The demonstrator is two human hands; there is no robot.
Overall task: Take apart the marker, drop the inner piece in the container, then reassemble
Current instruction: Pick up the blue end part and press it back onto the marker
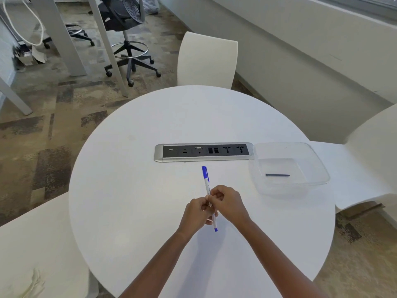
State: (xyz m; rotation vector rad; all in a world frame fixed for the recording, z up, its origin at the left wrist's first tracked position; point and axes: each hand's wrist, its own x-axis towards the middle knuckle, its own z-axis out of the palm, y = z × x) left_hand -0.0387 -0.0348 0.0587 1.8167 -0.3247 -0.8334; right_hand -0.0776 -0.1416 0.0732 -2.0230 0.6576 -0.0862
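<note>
Over the smooth round white table (133, 190), both hands are pinching a slim white marker (206, 186): left hand (196, 212) low on the barrel, right hand (228, 201) just above it. Its long axis is running near to far, blue cap pointing away, blue end plug toward the person. Barrel print is unreadable. A dark thin inner piece (277, 175) is lying crosswise in the clear plastic container (318, 166).

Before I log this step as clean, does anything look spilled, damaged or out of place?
Nothing stands out. The marker looks assembled, held by the left hand and right hand; the inner piece lies inside the upright container.
</note>
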